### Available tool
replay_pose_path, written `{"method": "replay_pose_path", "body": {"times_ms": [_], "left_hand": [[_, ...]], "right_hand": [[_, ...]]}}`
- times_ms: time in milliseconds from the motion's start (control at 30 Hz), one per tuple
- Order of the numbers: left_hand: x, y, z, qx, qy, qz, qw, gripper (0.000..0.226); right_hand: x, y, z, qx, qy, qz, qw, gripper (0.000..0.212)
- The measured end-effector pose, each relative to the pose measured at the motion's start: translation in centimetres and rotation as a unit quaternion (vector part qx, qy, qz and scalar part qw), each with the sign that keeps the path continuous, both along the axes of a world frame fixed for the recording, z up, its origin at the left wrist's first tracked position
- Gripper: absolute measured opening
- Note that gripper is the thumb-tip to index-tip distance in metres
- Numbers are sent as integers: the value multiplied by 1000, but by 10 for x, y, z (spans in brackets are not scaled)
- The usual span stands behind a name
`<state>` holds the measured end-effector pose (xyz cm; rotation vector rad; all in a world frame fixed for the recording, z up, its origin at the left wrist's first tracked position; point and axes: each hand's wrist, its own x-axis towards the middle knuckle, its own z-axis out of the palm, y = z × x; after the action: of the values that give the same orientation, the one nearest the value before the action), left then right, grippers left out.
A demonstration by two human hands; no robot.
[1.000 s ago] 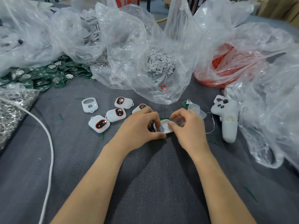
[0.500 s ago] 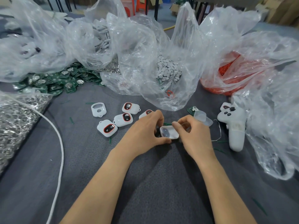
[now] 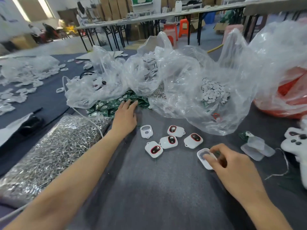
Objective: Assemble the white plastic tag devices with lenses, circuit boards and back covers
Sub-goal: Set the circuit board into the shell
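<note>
Left arm [image 3: 71, 170]: bare, enters at the lower left edge, stretched far forward, nearly straight, forearm running diagonally up and right. Left hand [image 3: 125, 117]: palm down, fingers [image 3: 128, 103] straight and close together, tips touching the boards [image 3: 108, 106]. Nothing gripped.

Right arm [image 3: 260, 206]: bare, enters at the lower right, forearm angled up and left, reach shorter than the left. Right hand [image 3: 232, 165]: back upward, fingers curled. Thumb tip lies over the open face of the shell [image 3: 201, 152], forefinger arched above its far rim: pinch grip. Remaining fingers blurred, contact not resolved.

Hands well apart.
</note>
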<state>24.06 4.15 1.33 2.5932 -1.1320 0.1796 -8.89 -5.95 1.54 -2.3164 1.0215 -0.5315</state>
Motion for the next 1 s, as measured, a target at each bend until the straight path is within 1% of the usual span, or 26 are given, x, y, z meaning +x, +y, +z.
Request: {"method": "replay_pose_path", "body": {"times_ms": [33,67,133,233,267,333,367,433,467,500,533,567,600,633,700,733,867,1000], "left_hand": [[11,-1,-3,50,-2,11,999,50],[17,-3,-7,77,-4,22,997,48],[18,-7,-15,64,-31,40,997,41],[10,-6,-22,-21,-96,21,995,23],[8,-3,-22,-54,-94,20,994,18],[2,3,-16,-127,-59,28,990,13],[-3,6,-12,-170,-42,28,984,14],[-25,5,3,-273,-27,20,962,21],[-42,2,13,-325,-5,15,945,24],[-63,-1,23,-382,50,3,923,28],[-88,-6,31,-434,138,-26,890,33],[-114,-11,36,-463,232,-68,853,38],[-139,-18,37,-469,309,-108,820,42],[-163,-25,34,-460,363,-139,798,43],[-202,-38,23,-432,441,-180,766,45],[-214,-42,18,-418,464,-190,757,45],[-220,-45,7,-375,498,-208,754,45],[-212,-38,1,-373,510,-222,742,44]], "right_hand": [[0,2,1,5,0,7,1000,14],[1,2,1,7,3,14,1000,14],[1,3,2,11,1,21,1000,15],[1,3,3,14,-24,22,999,14],[0,3,2,11,-34,23,999,12],[0,3,0,-1,-60,24,998,6],[0,3,-1,-6,-77,22,997,4],[0,1,-2,-3,-121,15,992,6],[0,0,-2,1,-144,12,989,8],[0,-1,-2,12,-167,8,986,10],[0,-1,-2,38,-193,2,980,11],[1,-2,-2,80,-227,-5,971,10],[1,-2,0,130,-267,-10,955,8],[1,-3,1,173,-304,-19,937,7],[-1,-6,4,220,-352,-33,909,8],[-2,-9,5,229,-363,-35,903,10],[-5,-17,5,247,-360,-26,899,11],[-2,-15,4,288,-357,3,889,11]]}}
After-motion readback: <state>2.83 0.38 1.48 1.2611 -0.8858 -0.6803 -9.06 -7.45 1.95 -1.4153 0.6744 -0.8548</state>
